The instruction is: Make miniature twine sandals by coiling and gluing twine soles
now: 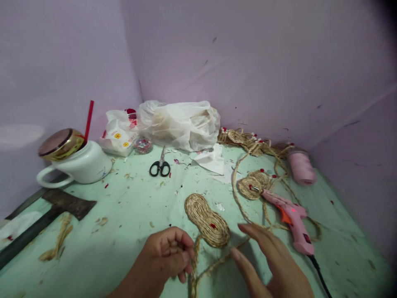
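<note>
A figure-eight sole-shaped coil of braided straw cord [204, 219] lies flat in the middle of the table, a red pin head stuck in its near end. From it a loose braided cord [194, 269] runs toward me and bends back to the right. My left hand [169, 258] is just left of this cord, fingers loosely curled, thumb apart from them; no grip on the cord shows. On the other side, my right hand [269, 265] is open, thumb and fingers spread around the cord's right-hand stretch without closing on it.
At right a pink glue gun [290, 217] rests with its nozzle on another pinned coil [248, 187]. Behind are a pink thread spool [302, 167], more braid, a white plastic bag [182, 124] and black-handled scissors [160, 167]. An axe [70, 203] and white mug [89, 163] stand left.
</note>
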Demonstrator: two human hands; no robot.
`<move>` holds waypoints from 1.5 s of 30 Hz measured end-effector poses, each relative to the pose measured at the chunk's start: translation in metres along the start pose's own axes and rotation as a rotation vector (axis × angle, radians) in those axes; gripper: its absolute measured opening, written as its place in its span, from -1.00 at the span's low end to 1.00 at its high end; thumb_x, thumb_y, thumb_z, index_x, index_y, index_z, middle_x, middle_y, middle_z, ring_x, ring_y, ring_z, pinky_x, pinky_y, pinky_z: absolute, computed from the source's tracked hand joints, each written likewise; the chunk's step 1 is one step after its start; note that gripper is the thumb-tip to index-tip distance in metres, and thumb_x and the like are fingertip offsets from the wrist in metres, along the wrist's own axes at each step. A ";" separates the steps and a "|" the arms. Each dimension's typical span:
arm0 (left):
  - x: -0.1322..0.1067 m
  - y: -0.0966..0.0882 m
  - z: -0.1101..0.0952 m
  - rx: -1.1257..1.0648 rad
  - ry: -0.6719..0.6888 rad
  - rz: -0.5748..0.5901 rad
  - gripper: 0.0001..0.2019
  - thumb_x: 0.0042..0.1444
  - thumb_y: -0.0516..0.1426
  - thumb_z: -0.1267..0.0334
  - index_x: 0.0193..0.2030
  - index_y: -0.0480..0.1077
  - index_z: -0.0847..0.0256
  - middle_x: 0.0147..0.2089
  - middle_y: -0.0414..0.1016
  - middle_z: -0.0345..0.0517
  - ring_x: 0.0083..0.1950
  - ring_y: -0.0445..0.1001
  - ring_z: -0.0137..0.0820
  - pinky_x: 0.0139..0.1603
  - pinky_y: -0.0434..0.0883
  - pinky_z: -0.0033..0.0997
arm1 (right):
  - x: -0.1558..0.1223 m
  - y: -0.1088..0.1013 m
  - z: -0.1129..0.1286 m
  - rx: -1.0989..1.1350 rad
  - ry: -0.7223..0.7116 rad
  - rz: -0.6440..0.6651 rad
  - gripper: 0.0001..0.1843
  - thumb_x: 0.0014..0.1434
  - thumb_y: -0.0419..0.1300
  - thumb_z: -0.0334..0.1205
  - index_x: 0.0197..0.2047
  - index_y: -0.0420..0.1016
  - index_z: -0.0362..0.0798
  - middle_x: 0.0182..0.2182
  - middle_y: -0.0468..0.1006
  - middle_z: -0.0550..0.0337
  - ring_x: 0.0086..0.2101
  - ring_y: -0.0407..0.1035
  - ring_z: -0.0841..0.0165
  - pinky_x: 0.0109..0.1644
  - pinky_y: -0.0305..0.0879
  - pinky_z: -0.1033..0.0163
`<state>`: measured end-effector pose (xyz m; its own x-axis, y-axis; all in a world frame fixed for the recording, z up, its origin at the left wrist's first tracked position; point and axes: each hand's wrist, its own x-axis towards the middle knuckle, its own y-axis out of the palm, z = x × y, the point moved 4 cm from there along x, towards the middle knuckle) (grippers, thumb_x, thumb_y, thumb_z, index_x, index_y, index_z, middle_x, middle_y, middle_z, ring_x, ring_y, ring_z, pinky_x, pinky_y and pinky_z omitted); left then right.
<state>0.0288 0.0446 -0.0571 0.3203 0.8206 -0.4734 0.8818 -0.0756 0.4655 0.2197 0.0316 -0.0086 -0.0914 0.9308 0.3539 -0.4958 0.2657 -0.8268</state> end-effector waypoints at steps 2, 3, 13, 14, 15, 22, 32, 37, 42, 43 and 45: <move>0.000 -0.001 -0.003 0.027 0.008 -0.034 -0.87 -0.24 0.21 0.35 -0.47 0.38 0.29 -0.53 0.43 -0.18 -0.57 0.35 -0.49 -0.61 0.27 -0.52 | 0.025 0.007 0.008 -0.048 -0.027 0.088 -0.55 0.06 0.15 -0.06 -0.01 0.33 -0.09 -0.14 0.50 -0.04 -0.12 0.38 0.13 -0.11 0.35 0.08; -0.001 0.000 -0.005 0.040 0.001 -0.051 -0.87 -0.24 0.19 0.34 -0.48 0.37 0.29 -0.55 0.42 -0.20 -0.59 0.32 -0.50 -0.61 0.26 -0.52 | 0.036 0.014 0.013 -0.072 -0.016 0.160 -0.48 0.02 0.18 -0.07 0.02 0.31 -0.14 -0.14 0.49 -0.08 -0.12 0.36 0.10 -0.11 0.34 0.04; -0.003 -0.002 -0.027 0.061 0.025 -0.192 -0.83 -0.26 0.06 0.38 -0.41 0.29 0.28 -0.47 0.34 -0.19 -0.52 0.31 -0.50 -0.52 0.27 -0.48 | 0.050 0.049 0.027 -0.059 0.080 0.246 -0.32 -0.05 0.17 -0.30 0.16 0.18 -0.30 -0.17 0.46 -0.16 -0.18 0.35 0.04 -0.13 0.28 -0.06; -0.002 -0.003 -0.026 0.082 0.042 -0.197 -0.80 -0.23 0.08 0.35 -0.36 0.30 0.29 -0.43 0.34 -0.17 -0.50 0.31 -0.49 -0.51 0.27 -0.48 | 0.049 0.045 0.023 0.024 0.105 0.192 -0.32 -0.05 0.18 -0.28 0.16 0.17 -0.26 -0.14 0.44 -0.15 -0.16 0.35 0.05 -0.13 0.29 -0.04; -0.002 -0.003 -0.025 0.118 0.060 -0.191 -0.76 -0.20 0.10 0.31 -0.30 0.30 0.30 -0.39 0.34 -0.15 -0.49 0.30 -0.49 -0.50 0.27 -0.47 | 0.048 0.041 0.019 0.132 0.137 0.137 -0.36 -0.04 0.18 -0.25 0.13 0.21 -0.22 -0.14 0.44 -0.11 -0.16 0.35 0.09 -0.13 0.31 0.00; 0.002 0.023 -0.045 0.548 0.343 0.003 -0.57 -0.08 0.15 0.08 -0.08 0.34 0.27 -0.32 0.33 -0.13 -0.43 0.27 -0.45 -0.43 0.27 -0.46 | 0.043 0.029 0.022 1.024 0.468 0.014 -0.72 -0.15 0.34 -0.16 -0.34 0.46 -0.09 -0.43 0.56 0.13 -0.38 0.44 0.26 -0.32 0.37 0.24; 0.015 0.043 -0.064 0.875 0.519 -0.049 -0.85 0.00 0.07 0.31 -0.49 0.43 0.27 -0.50 0.37 -0.15 -0.42 0.31 -0.39 -0.40 0.24 -0.47 | 0.052 0.012 0.010 1.006 0.369 -0.054 -0.68 -0.01 0.27 -0.14 -0.14 0.54 0.00 -0.22 0.61 0.06 -0.20 0.47 0.22 -0.13 0.40 0.19; 0.014 0.035 -0.058 0.824 0.556 -0.079 -0.67 0.01 0.13 0.26 -0.04 0.41 0.17 -0.29 0.50 -0.10 -0.38 0.38 -0.37 -0.34 0.31 -0.45 | 0.054 0.004 0.016 0.799 0.183 -0.097 -0.83 0.04 0.21 -0.27 -0.29 0.61 0.07 -0.31 0.64 0.14 -0.29 0.51 0.26 -0.21 0.44 0.26; 0.004 0.038 -0.065 0.794 0.775 -0.034 -0.70 0.04 0.14 0.32 -0.06 0.47 0.07 -0.29 0.54 -0.06 -0.32 0.43 -0.32 -0.22 0.32 -0.40 | 0.054 0.003 0.022 0.742 0.123 -0.065 -0.84 0.05 0.20 -0.29 -0.30 0.60 0.03 -0.38 0.64 0.16 -0.37 0.52 0.30 -0.32 0.45 0.33; 0.003 0.039 -0.065 0.784 0.807 -0.008 -0.70 0.05 0.14 0.34 -0.05 0.47 0.07 -0.30 0.55 -0.05 -0.32 0.45 -0.31 -0.23 0.33 -0.39 | 0.053 0.003 0.022 0.723 0.111 -0.061 -0.85 0.05 0.20 -0.30 -0.31 0.59 0.02 -0.40 0.64 0.17 -0.39 0.51 0.31 -0.34 0.44 0.34; 0.001 0.040 -0.066 0.788 0.861 0.020 -0.67 0.06 0.12 0.37 -0.01 0.45 0.07 -0.32 0.56 -0.03 -0.32 0.46 -0.29 -0.25 0.33 -0.38 | 0.052 0.002 0.022 0.687 0.074 -0.073 -0.85 0.05 0.19 -0.32 -0.32 0.59 0.01 -0.42 0.64 0.19 -0.41 0.51 0.34 -0.34 0.43 0.36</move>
<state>0.0416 0.0797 0.0104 0.2628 0.9056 0.3329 0.9469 -0.1758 -0.2693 0.1950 0.0755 0.0178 0.0104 0.9378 0.3471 -0.9351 0.1322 -0.3289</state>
